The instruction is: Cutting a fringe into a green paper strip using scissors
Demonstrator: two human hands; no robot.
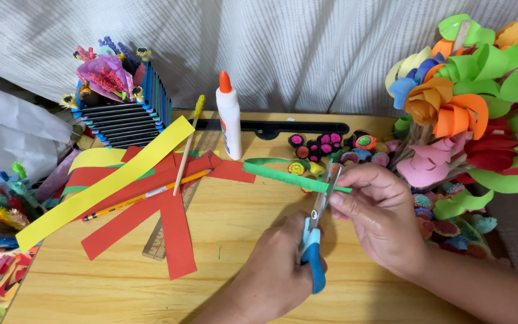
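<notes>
Left hand (283, 264) closed around blue-handled scissors (314, 240), right hand (379, 210) pinching a green paper strip (289, 177) between the blades.

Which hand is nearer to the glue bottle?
Right. The right hand, pinching the green paper strip, lies below and right of the glue bottle; the left hand, holding the scissors, sits lower.

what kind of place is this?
Likely a home craft table. Paper strips lie spread on the wooden table, a glue bottle stands at the back, and paper flowers are piled at right. The left hand holds scissors at a green strip held by the right hand.
</notes>
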